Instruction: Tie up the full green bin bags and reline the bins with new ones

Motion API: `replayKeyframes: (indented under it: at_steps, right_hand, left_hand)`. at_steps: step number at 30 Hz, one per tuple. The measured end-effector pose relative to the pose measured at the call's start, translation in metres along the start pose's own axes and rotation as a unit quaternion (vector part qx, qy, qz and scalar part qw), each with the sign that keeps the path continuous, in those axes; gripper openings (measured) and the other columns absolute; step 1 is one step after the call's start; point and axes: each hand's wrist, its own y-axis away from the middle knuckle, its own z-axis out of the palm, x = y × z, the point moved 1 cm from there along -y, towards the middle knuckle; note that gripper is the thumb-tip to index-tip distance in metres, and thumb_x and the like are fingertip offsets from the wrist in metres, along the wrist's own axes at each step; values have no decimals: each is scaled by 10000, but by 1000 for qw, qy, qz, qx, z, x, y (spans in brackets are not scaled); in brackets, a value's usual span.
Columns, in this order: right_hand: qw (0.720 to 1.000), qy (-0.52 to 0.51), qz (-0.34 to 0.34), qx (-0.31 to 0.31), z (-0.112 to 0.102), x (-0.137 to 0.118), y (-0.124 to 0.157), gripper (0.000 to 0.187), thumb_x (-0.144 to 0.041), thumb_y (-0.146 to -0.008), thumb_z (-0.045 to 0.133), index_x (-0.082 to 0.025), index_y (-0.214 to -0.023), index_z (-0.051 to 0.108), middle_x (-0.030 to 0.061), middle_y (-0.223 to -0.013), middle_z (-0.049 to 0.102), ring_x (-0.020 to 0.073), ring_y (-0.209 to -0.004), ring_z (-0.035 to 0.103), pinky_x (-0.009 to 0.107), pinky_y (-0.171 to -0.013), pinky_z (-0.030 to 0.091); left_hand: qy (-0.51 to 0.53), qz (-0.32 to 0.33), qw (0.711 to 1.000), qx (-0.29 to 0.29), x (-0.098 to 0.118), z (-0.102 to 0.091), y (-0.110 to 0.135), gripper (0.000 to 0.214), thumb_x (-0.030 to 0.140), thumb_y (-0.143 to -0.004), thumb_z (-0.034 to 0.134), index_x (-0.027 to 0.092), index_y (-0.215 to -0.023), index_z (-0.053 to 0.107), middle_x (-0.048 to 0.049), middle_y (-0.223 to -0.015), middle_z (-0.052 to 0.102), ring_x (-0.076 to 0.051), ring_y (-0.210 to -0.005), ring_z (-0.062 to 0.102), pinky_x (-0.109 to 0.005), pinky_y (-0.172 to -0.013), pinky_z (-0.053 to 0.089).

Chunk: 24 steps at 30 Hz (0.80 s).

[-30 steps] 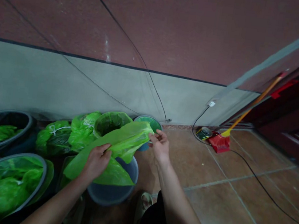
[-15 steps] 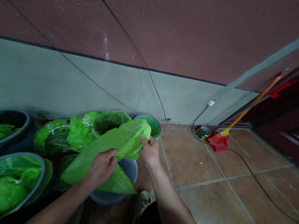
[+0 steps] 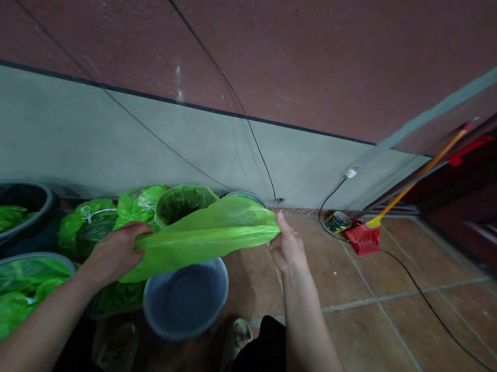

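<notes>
A bright green plastic bag (image 3: 208,234) is stretched sideways between my two hands. My left hand (image 3: 117,254) is closed on its left end, and my right hand (image 3: 287,245) pinches the right end. Below the bag stands a round grey-blue bin (image 3: 184,306) with nothing seen inside it. Right behind the bag is another bin lined with green plastic (image 3: 187,195). A further round bin (image 3: 243,197) by the wall is mostly hidden by the bag.
At left stand a dark tub (image 3: 38,216) and a grey-rimmed bin (image 3: 65,264), both holding green bags. Tied green bags (image 3: 94,220) lie by the wall. A red dustpan (image 3: 364,238), a yellow-handled broom (image 3: 400,197), a can (image 3: 338,221) and a black cable (image 3: 422,291) are at right.
My hands have moved apart, the left one leftward and the right one rightward. The green bag is now pulled out flat and wide, uncovering more of the grey-blue bin.
</notes>
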Motion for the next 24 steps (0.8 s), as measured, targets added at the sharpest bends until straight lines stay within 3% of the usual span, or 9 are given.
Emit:
replayKeyframes:
  at_steps: [3,6,9,12,15,19,24]
  right_hand:
    - [991,-38,-30,122,-18,-7,-12,361,-497,-729,783,-159,-762,661,19,-660,707,174,-644,681,284,-598,563]
    - [976,-55,-74,198,-31,-11,-16,312,-446,-763,766,-160,-756,642,4,-654,706,148,-576,664,263,-567,566]
    - [980,-51,-76,179,-32,-9,-15,268,-397,-783,754,-144,-796,668,18,-704,730,150,-594,682,271,-601,587]
    - [985,-42,-56,156,-29,-3,-15,242,-372,-793,745,-141,-818,679,19,-740,739,156,-642,699,290,-662,601]
    - [982,-62,-55,170,-27,1,-16,174,-307,-805,731,-142,-827,681,-4,-743,733,130,-631,684,269,-671,597]
    - [978,-97,-49,180,-25,-3,-16,84,-205,-840,665,-131,-802,679,-10,-709,718,113,-600,662,235,-612,579]
    - [977,-108,-52,175,-22,-4,-14,93,-184,-863,634,-130,-806,684,-14,-709,708,102,-600,651,213,-606,563]
  left_hand:
    - [-10,-38,999,-18,-15,-8,-1,451,206,-700,483,171,-1107,675,-109,-1000,759,-282,-904,722,-358,-817,549]
    - [52,-53,997,24,-26,-13,-3,346,347,-759,497,194,-1004,686,-85,-906,769,-281,-858,723,-367,-799,551]
    - [156,-11,986,59,-23,-10,-3,363,437,-758,523,201,-995,664,-76,-966,768,-252,-909,716,-362,-867,551]
    - [191,35,981,0,-7,-4,3,466,432,-771,519,181,-1153,609,-89,-1127,738,-241,-1013,696,-396,-964,525]
    - [175,56,981,-60,9,-4,9,570,432,-804,521,167,-1309,517,-107,-1327,644,-249,-1199,615,-426,-1071,451]
    - [124,76,984,-99,15,1,15,783,462,-760,648,179,-1442,385,-133,-1453,531,-294,-1305,527,-456,-1106,409]
    - [-10,78,991,-106,18,43,16,818,287,-733,683,186,-1471,345,-149,-1516,450,-307,-1380,448,-458,-1136,362]
